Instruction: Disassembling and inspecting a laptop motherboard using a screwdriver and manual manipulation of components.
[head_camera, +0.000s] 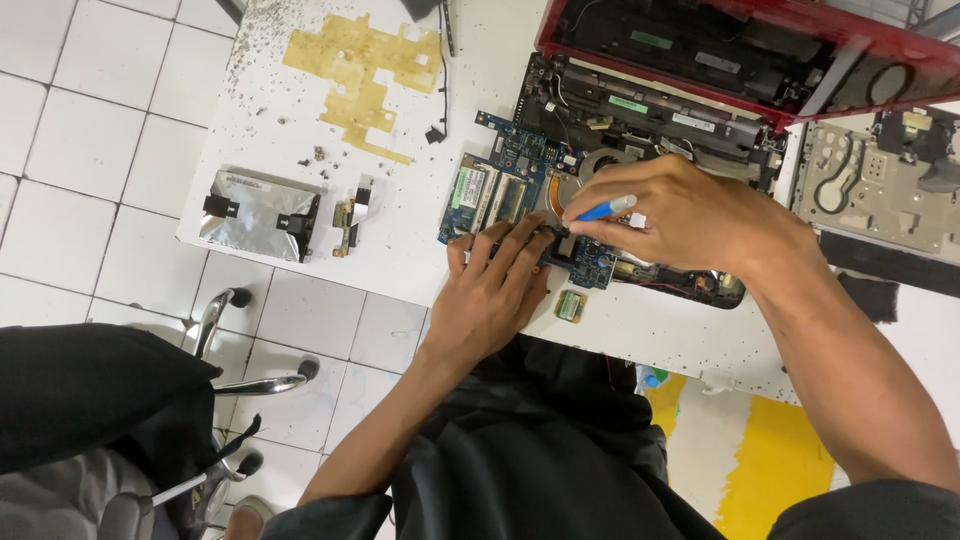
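Evidently steadying the board (520, 200), the left hand (495, 290) lies flat, fingers (510, 245) spread, while the right hand (690, 215) pinches a blue tool (607, 209) at its 9 o'clock side, tip down on it.

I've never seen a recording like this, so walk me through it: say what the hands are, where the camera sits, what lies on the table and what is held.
There is one picture, from a camera on the person's head, looking down. The hands are bare; there is no machine. The left hand presses its fingers on a blue circuit board of an opened red laptop. The right hand holds a blue-handled tool, tip on the board. On the white table also lie a silver foil-wrapped drive, a small card and a yellowish film.
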